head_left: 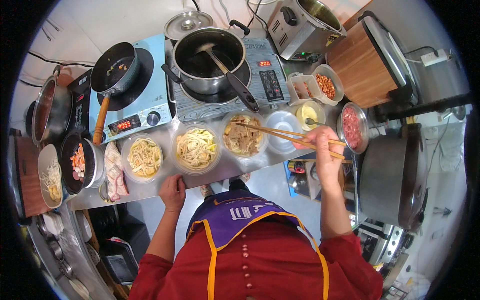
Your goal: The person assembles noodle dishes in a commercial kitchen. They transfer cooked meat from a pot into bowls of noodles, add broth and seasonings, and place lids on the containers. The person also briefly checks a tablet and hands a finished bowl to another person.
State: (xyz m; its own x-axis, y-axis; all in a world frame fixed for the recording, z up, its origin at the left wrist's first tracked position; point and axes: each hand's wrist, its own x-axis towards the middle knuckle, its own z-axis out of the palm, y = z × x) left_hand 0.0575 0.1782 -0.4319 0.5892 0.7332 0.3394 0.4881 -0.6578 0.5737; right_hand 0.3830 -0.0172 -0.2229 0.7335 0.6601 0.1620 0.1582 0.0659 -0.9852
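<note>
There are two chopsticks [272,131], two round noodle-topped bowls [195,172] and one wooden-handled pan [120,86].

1. Right hand [324,150] grips wooden chopsticks [282,133]; tips at sliced meat [241,134] in clear plastic bowl [243,156]; contact unclear.
2. Left hand [172,191] by steel counter [150,189] front edge; grip hidden.
3. Left of meat: two bowls [173,159] of noodles [194,147].
4. Behind: pot [205,86], ladle [240,90] inside; frying pan [126,77] on blue induction cooker [150,104].

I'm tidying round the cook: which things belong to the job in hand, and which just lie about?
Seemingly in use:
- chopsticks in the right hand
- bowl at their tips

Seemingly lying about:
- patterned cloth
- round metal lid
</note>
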